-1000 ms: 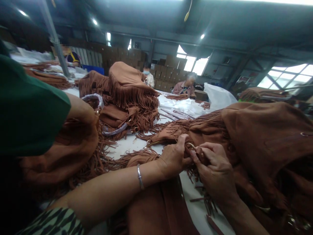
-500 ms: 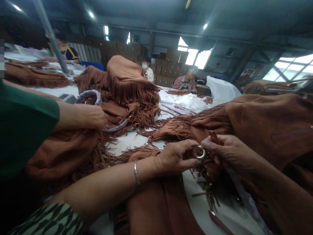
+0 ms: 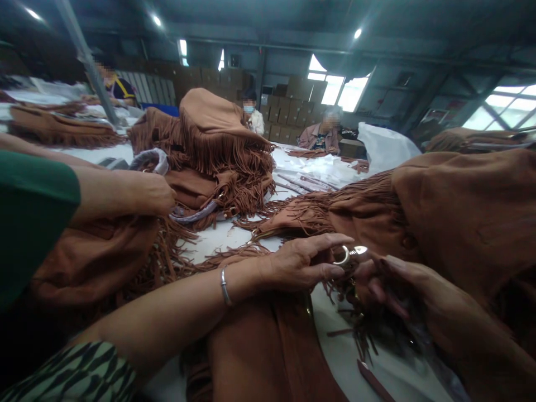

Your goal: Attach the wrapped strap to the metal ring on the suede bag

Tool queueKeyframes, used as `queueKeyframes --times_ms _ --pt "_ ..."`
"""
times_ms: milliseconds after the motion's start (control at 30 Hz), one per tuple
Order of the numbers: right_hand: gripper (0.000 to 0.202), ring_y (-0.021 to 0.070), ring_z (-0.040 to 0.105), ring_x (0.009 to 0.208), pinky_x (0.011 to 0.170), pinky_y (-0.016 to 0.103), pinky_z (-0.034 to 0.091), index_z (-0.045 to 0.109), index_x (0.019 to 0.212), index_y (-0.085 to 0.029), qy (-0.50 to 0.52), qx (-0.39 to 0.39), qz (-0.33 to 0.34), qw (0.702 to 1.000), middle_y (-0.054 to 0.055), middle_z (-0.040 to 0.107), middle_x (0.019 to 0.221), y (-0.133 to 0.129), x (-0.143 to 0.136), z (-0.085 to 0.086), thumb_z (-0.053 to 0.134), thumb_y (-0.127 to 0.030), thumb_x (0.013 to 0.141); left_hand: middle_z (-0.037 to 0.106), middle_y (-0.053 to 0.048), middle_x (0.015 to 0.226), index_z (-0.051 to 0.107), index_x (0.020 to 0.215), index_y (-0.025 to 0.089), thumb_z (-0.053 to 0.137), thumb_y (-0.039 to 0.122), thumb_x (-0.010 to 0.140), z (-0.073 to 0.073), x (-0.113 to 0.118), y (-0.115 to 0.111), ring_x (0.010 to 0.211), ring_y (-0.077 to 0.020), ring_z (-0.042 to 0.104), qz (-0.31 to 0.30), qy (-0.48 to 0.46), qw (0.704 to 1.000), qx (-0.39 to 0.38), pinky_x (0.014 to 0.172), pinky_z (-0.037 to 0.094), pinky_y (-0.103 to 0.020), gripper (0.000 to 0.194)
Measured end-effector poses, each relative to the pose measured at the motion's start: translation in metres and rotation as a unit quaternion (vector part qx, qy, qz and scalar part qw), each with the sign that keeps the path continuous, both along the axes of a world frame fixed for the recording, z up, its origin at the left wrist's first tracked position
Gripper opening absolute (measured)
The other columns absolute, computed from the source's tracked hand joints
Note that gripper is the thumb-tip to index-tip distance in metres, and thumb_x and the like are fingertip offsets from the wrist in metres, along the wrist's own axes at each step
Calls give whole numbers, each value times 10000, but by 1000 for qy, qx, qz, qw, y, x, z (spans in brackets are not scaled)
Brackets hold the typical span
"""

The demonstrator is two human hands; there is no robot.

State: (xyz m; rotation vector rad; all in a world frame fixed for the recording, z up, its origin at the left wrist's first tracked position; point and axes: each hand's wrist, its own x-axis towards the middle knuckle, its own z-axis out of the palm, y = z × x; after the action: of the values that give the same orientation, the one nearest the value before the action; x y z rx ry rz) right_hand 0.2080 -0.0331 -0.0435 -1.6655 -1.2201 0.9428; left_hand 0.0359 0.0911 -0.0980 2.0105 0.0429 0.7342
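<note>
My left hand (image 3: 299,263) is stretched out over a brown fringed bag (image 3: 268,357), with a gold metal ring (image 3: 343,255) gripped between thumb and forefinger. Beside the ring, a shiny metal clasp piece (image 3: 359,250) points to the right. My right hand (image 3: 412,287), smeared by motion, is closed round a brown leather strap (image 3: 387,269) just right of the clasp; its fingertips are partly hidden. Fringe strands (image 3: 363,335) and a clear plastic wrap (image 3: 435,357) hang beneath the hands.
At left, a co-worker's hand (image 3: 153,192) in a green sleeve rests on another brown bag (image 3: 100,257). Fringed bags (image 3: 218,117) are piled ahead, with a large one (image 3: 464,206) at right. A loose strip (image 3: 374,379) lies on the white table (image 3: 335,335).
My right hand has drawn back to the right, away from the ring. The metal clasp now shows beside it. My left forefinger has straightened. The co-worker's arm has shifted slightly left.
</note>
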Motion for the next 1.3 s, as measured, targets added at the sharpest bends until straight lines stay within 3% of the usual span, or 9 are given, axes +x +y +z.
queueKeyframes --times_ms 133,267,367,500,733,867,1067,1300 --pt "340 93 390 465 411 189 309 663 863 -186 47 12 -19 999 -6 530 556 -11 -13 10 649 -506 749 523 -10 884 406 1288 179 514 309 892 0 -2 7 771 -104 512 -40 14 999 3 712 436 -218 430" --pt "384 89 436 461 395 166 341 632 937 -196 51 24 -47 997 -1 577 580 -9 -25 15 717 -483 697 571 -26 899 428 1170 167 495 338 900 4 -2 5 786 -123 550 30 52 990 125 712 433 -227 327" --pt "413 108 514 515 423 173 406 608 964 -186 39 7 -26 999 18 613 647 2 -23 12 718 -486 703 599 -62 913 439 1045 148 455 330 910 7 0 1 801 -166 584 91 116 958 248 663 428 -249 228" --pt "436 131 559 557 437 194 437 599 990 -187 28 4 -20 999 31 633 721 16 -11 6 735 -472 688 608 -98 960 389 1083 129 391 344 930 5 1 -1 840 -210 601 124 130 929 324 634 440 -280 264" --pt "336 102 530 507 437 199 439 635 970 -206 52 -4 25 998 -6 613 697 23 0 -4 718 -427 732 616 -78 923 405 1003 148 410 364 935 3 0 3 802 -176 607 87 117 946 290 624 430 -256 226" --pt "324 122 570 564 471 206 461 655 978 -206 80 -16 24 996 16 648 753 24 0 -7 725 -404 731 622 -75 916 415 982 148 414 402 933 1 1 3 790 -189 620 92 137 936 311 589 417 -260 259" --pt "362 104 553 524 454 195 444 651 1003 -186 145 -14 8 989 28 654 741 22 1 -12 744 -373 707 645 -84 932 420 1028 140 420 402 930 -2 3 2 814 -212 643 105 158 936 297 605 445 -272 279" --pt "346 86 549 515 434 170 433 646 1014 -198 132 8 3 991 23 664 781 22 1 -14 737 -356 720 661 -63 905 363 1180 143 466 334 912 -6 1 0 824 -210 654 108 109 958 240 671 478 -283 344"
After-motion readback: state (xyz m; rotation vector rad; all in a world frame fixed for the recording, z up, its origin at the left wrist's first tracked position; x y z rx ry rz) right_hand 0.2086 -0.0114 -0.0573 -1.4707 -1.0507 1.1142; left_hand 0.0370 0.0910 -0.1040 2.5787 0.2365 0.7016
